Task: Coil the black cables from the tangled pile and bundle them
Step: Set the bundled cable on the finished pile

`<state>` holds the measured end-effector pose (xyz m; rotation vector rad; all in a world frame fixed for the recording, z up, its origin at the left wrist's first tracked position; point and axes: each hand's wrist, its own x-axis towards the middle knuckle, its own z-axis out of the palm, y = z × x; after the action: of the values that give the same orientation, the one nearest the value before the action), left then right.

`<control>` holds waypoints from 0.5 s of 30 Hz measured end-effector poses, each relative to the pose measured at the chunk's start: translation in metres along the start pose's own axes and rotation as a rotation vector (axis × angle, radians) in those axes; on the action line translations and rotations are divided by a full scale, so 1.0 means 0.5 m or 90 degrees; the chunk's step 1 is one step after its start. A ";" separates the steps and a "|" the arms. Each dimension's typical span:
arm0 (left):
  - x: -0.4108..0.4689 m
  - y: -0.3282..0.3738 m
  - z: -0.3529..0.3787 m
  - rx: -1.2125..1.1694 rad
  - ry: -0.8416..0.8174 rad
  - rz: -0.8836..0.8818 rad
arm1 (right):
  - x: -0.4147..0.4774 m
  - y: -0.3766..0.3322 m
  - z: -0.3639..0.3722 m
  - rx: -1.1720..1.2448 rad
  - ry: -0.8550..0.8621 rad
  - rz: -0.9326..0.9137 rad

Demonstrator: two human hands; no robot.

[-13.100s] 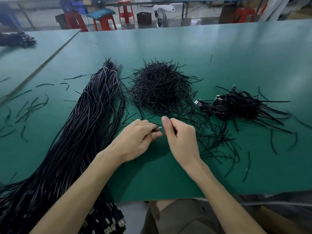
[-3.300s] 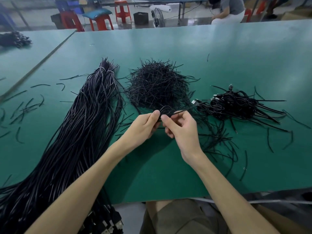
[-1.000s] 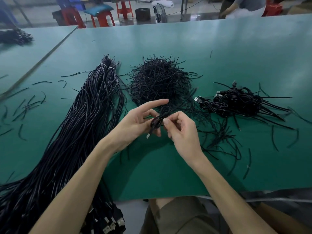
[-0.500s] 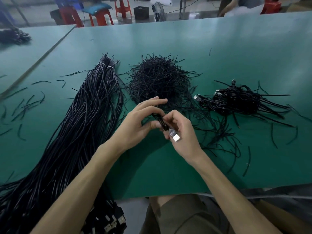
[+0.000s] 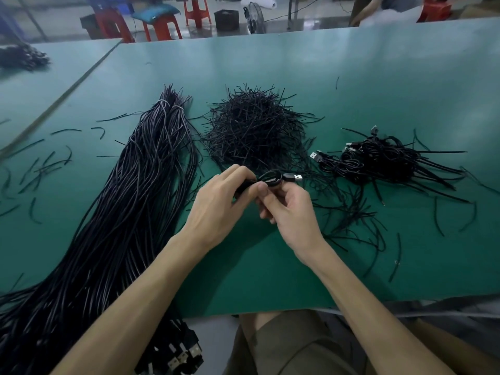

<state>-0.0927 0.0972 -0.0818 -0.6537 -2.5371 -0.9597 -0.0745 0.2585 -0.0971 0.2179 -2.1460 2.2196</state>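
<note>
Black thin cable [image 5: 270, 179], wound into a small flat coil with a silver-tipped USB plug [image 5: 293, 177] poking out to the right, held just above the green table mat [image 5: 270, 272] and just in front of the heap of short black wire ties [image 5: 254, 128]. Pinched at its left end between thumb and curled forefinger of the left hand [image 5: 219, 204]; pressed at the middle under the thumb of the right hand [image 5: 290, 212], other right fingers curled beneath. Tie already round the coil or not: impossible to tell.

Judged as the binding step. To do it well:
- Clamp the loops at the waist against springing loose.
- Wrap the tie tight across all turns, not just the outer ones.
- Twist the ends close against the coil.
- Leave the plug free, not bent under the wrap.

Afterwards, probably best set down with the pile of finished black coils [image 5: 384, 158] at right, well apart from the long sheaf of uncoiled black cables [image 5: 135, 201] at left.
</note>
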 end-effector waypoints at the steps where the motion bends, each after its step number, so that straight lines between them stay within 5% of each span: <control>1: -0.001 0.000 0.001 -0.004 -0.003 -0.002 | 0.000 0.000 0.000 -0.001 -0.002 0.008; 8: 0.001 -0.003 0.009 0.027 0.040 -0.050 | -0.001 0.003 0.000 -0.035 -0.011 0.025; 15: 0.004 -0.005 0.012 -0.041 0.026 -0.101 | -0.009 0.005 0.005 -0.232 0.063 -0.100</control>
<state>-0.0968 0.1000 -0.0864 -0.4518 -2.5614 -1.1007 -0.0699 0.2561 -0.0999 0.2432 -2.3362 1.6845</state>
